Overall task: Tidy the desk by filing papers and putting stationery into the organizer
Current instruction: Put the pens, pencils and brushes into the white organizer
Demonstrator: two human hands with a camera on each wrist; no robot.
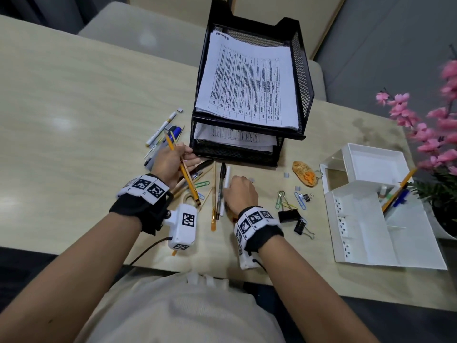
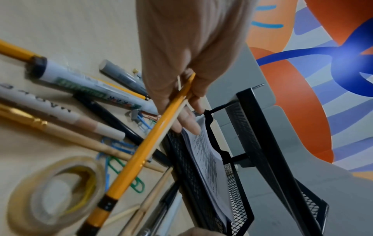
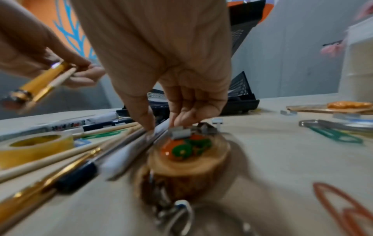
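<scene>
My left hand (image 1: 184,157) is raised just above the desk, in front of the black mesh paper tray (image 1: 300,78). It grips a yellow pencil (image 1: 189,185) together with a thin wooden stick; in the left wrist view the same pencil (image 2: 141,156) runs through the left hand (image 2: 181,94). My right hand (image 1: 241,193) is down on the desk, and its thumb and fingers (image 3: 181,119) pinch a white pen (image 3: 125,158) lying beside a black pen (image 1: 220,191). The white organizer (image 1: 366,233) stands at the right with a pencil and pens in one compartment.
Markers and pens (image 1: 160,132) lie left of the tray, whose two tiers hold printed papers (image 1: 249,82). A tape roll (image 2: 52,196), brushes, paper clips (image 1: 280,199), binder clips (image 1: 289,215) and wooden keychains (image 1: 305,174) are scattered around. Pink flowers (image 1: 435,125) stand far right.
</scene>
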